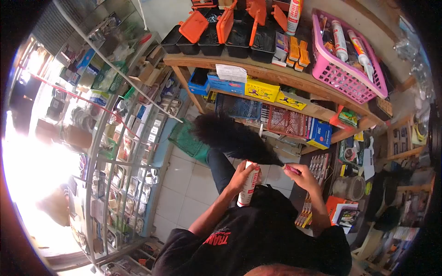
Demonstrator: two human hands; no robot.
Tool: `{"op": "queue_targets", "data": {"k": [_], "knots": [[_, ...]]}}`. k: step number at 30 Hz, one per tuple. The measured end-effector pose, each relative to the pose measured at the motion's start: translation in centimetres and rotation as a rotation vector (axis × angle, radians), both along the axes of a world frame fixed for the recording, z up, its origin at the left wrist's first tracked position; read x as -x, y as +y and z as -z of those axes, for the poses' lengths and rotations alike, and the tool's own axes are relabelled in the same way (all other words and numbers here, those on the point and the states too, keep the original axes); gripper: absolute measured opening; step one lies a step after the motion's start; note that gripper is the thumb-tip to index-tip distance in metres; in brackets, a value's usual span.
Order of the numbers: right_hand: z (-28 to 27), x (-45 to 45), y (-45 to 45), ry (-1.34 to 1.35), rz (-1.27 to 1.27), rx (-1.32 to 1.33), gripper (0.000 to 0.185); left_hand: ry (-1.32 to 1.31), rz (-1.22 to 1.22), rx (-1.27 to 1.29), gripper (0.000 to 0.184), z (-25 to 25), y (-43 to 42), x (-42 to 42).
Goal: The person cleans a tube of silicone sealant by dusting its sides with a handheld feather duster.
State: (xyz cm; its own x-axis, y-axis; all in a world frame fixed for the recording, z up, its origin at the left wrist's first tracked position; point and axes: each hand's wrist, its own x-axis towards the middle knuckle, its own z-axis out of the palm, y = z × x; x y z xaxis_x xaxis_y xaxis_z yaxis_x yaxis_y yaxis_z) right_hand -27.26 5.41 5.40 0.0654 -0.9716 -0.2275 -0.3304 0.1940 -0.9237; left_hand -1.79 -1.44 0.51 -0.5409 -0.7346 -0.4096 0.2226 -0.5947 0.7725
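Left hand [240, 178] curls round a red-and-white cylindrical tube [249, 186]. Right hand [301, 178] grips a fluffy black duster [235, 138] by its pink handle [292, 170]

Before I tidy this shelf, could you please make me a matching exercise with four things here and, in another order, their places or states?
Things:
1. Black fluffy duster
2. White-and-red cylindrical tube nearest the black shirt
3. Pink plastic basket
4. Orange plastic lids

Places or states:
A. Tilted up at the black plastic boxes
B. Held in the left hand
C. On the brown wooden shelf, holding long cylindrical tubes
D. Handle held in the right hand

Pairs: 1-D; 2-B; 3-C; 4-A
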Motion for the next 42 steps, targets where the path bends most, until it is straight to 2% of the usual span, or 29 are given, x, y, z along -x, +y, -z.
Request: {"op": "queue_targets", "data": {"k": [3, 6, 8, 10, 14, 15, 18, 21, 24, 27, 31, 35, 38, 40, 42], "knots": [[0.9, -0.7, -0.4, -0.111, 0.025, -0.047, 0.033, -0.019, 0.0, 0.042, 0.033, -0.1, -0.2, 0.7], [1.3, -0.2, -0.8, -0.317, -0.025, -0.259, 0.031, -0.039, -0.003, 0.092, 0.031, 0.8, -0.4, 0.6], [0.5, 0.6, -1.0, -0.327, -0.07, -0.322, 0.032, -0.099, -0.028, 0.134, 0.03, 0.6, -0.3, 0.4], [0.3, 2.6, -1.1, -0.371, -0.082, -0.454, 0.034, -0.04, -0.043, 0.071, 0.029, 1.3, -0.3, -0.3], [0.1, 3.5, -1.2, -0.362, -0.076, -0.544, 0.037, 0.067, -0.058, -0.002, 0.028, 2.2, 0.1, -0.6], [0.7, 3.0, -1.1, -0.408, -0.093, -0.542, 0.038, 0.048, -0.094, -0.035, 0.031, 4.0, 0.2, -0.2], [0.9, 2.0, -1.2, -0.496, -0.144, -0.566, 0.039, -0.164, -0.052, 0.11, 0.032, 5.1, -0.3, -0.3], [1.7, 3.0, -1.1, -0.451, -0.112, -0.557, 0.041, 0.021, 0.047, 0.095, 0.032, 4.7, -0.4, -1.4], [2.8, 4.4, -0.6, -0.391, -0.059, -0.511, 0.043, 0.236, 0.043, 0.049, 0.031, 5.9, -0.6, -2.0], [3.0, 4.1, -0.5, -0.358, -0.048, -0.447, 0.046, 0.041, -0.148, 0.017, 0.046, 1.1, 0.0, -0.4], [2.3, 1.1, -1.0, -0.252, -0.048, -0.304, 0.05, -0.029, -0.11, -0.112, 0.044, 4.7, -0.5, -0.6], [1.3, 2.7, -0.8, -0.215, -0.044, -0.364, 0.053, -0.001, -0.16, -0.15, 0.039, 6.8, -0.6, -0.9], [0.8, 4.6, -0.2, -0.218, -0.022, -0.427, 0.044, -0.012, -0.213, -0.116, 0.038, 6.6, -0.3, -1.4], [1.4, 5.3, -0.1, -0.191, -0.04, -0.425, 0.046, -0.053, -0.268, -0.1, 0.038, 4.9, -0.3, -0.9], [1.9, 5.3, -0.2, -0.189, -0.043, -0.413, 0.05, -0.025, -0.222, -0.09, 0.035, 5.8, -0.6, -0.9]]}}
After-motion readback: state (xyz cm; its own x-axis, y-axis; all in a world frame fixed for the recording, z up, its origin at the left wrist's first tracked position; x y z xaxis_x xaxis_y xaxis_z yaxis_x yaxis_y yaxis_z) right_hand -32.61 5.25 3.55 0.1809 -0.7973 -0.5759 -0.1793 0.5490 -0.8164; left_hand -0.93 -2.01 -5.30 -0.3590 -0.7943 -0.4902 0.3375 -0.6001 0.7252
